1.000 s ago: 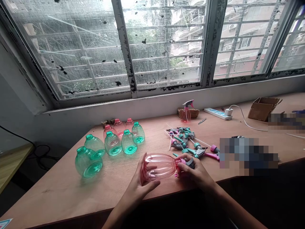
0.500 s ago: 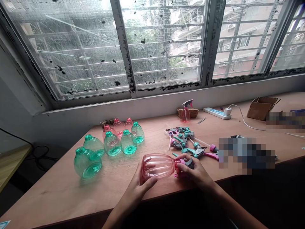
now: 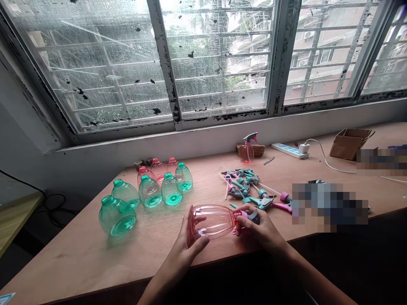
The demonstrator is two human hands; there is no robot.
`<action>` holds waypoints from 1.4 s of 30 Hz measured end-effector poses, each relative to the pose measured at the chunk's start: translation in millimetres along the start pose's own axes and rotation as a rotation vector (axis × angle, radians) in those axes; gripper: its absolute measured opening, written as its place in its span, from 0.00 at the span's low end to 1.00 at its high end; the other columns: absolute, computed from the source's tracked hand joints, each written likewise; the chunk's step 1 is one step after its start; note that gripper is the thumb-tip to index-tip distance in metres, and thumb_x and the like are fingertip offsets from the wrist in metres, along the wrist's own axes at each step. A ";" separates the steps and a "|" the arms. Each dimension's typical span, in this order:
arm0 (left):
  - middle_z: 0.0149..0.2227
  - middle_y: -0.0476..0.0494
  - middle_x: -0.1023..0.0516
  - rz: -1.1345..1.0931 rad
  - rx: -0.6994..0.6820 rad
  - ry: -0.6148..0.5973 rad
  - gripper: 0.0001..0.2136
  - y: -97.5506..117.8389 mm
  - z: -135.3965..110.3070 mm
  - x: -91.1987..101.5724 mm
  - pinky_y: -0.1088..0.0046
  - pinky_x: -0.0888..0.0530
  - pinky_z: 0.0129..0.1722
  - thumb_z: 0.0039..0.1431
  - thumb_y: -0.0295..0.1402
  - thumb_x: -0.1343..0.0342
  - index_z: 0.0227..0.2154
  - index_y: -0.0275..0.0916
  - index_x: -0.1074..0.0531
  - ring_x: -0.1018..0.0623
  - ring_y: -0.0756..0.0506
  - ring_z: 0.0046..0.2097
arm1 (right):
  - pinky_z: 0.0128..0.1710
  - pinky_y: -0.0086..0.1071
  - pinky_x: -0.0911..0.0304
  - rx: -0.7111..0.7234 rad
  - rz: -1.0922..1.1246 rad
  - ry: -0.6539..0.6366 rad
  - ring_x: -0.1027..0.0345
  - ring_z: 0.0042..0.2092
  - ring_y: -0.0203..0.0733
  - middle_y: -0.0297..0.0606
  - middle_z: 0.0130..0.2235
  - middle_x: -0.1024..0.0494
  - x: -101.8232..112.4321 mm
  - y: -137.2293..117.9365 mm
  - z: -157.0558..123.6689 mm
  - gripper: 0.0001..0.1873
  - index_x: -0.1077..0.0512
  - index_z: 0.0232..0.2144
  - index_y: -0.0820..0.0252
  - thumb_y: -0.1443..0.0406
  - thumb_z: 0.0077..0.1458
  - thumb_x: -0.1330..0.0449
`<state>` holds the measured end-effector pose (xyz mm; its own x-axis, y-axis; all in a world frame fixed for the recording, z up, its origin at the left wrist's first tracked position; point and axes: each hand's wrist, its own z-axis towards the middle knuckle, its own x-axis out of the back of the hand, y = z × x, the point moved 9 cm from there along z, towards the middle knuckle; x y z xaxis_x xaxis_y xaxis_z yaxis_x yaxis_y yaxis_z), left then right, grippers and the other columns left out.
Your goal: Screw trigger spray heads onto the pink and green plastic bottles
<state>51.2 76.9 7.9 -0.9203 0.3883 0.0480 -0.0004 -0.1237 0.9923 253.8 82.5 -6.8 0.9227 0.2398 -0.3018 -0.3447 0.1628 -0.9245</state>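
A clear pink spray bottle lies sideways in the air above the table's front edge, its base to the left. My left hand is wrapped round the base end, thumb on the near side. At the neck, my right hand grips the pink and grey trigger sprayer head; its fingers cover much of the collar. Just behind the bottle is a heap of loose trigger sprayers in green, pink and grey, with thin white tubes. Whether the collar is fully seated on the neck I cannot tell.
Several green bottles and 3 pink bottles stand uncapped at the left. A pink bottle with a sprayer stands by a wicker basket at the back. Further right are a power strip and a cardboard box.
Both hands keep their hold in nearly the same place. The bottle has turned slightly about its length, and the left fingers behind it have shifted a little.
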 end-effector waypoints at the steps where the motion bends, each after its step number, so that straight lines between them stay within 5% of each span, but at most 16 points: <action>1: 0.62 0.35 0.35 -0.003 0.007 0.009 0.43 -0.6 -0.1 0.7 0.55 0.41 0.64 0.61 0.46 0.40 0.71 0.47 0.60 0.36 0.34 0.65 | 0.34 0.31 0.30 0.000 0.004 -0.004 0.26 0.29 0.38 0.33 0.27 0.22 -0.3 0.0 -0.1 0.16 0.28 0.41 0.61 0.57 0.57 0.32; 10: 0.65 0.34 0.38 -0.009 0.014 -0.063 0.44 0.5 1.4 -7.9 0.53 0.41 0.65 0.59 0.41 0.36 0.70 0.48 0.57 0.35 0.32 0.65 | 0.34 0.31 0.31 -0.011 0.011 -0.006 0.26 0.30 0.39 0.33 0.27 0.21 0.2 2.0 0.2 0.17 0.30 0.42 0.59 0.56 0.57 0.32; 18: 0.62 0.36 0.38 0.133 -0.059 0.020 0.46 1.8 2.8 1.7 0.54 0.43 0.65 0.57 0.38 0.35 0.70 0.50 0.60 0.35 0.35 0.64 | 0.34 0.33 0.30 -0.022 0.005 -0.008 0.25 0.29 0.40 0.34 0.28 0.21 -0.3 3.0 0.7 0.17 0.30 0.40 0.59 0.55 0.55 0.31; 26: 0.64 0.36 0.38 0.016 0.012 0.002 0.42 -1.9 4.8 0.3 0.53 0.40 0.64 0.58 0.40 0.36 0.69 0.48 0.55 0.32 0.34 0.62 | 0.33 0.31 0.30 -0.008 -0.001 -0.024 0.26 0.29 0.38 0.34 0.28 0.21 -1.9 1.2 1.0 0.16 0.30 0.40 0.60 0.57 0.57 0.32; 34: 0.60 0.36 0.33 0.040 -0.024 0.012 0.50 0.6 4.2 0.5 0.51 0.42 0.66 0.52 0.39 0.30 0.70 0.50 0.59 0.34 0.34 0.63 | 0.33 0.32 0.30 -0.013 -0.014 -0.004 0.26 0.29 0.40 0.33 0.27 0.21 -0.4 0.2 0.9 0.18 0.30 0.39 0.59 0.54 0.55 0.31; 42: 0.55 0.38 0.27 0.056 0.002 0.010 0.32 -4.6 7.3 7.9 0.54 0.39 0.64 0.62 0.47 0.42 0.66 0.44 0.44 0.30 0.34 0.60 | 0.34 0.34 0.29 -0.018 -0.026 -0.025 0.26 0.29 0.40 0.34 0.28 0.22 -2.0 0.6 0.7 0.17 0.30 0.40 0.59 0.55 0.56 0.32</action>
<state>46.8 87.2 4.5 -0.9227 0.3715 0.1027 0.0523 -0.1432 0.9883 251.6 82.8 -6.6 0.9266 0.2600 -0.2717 -0.3173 0.1526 -0.9360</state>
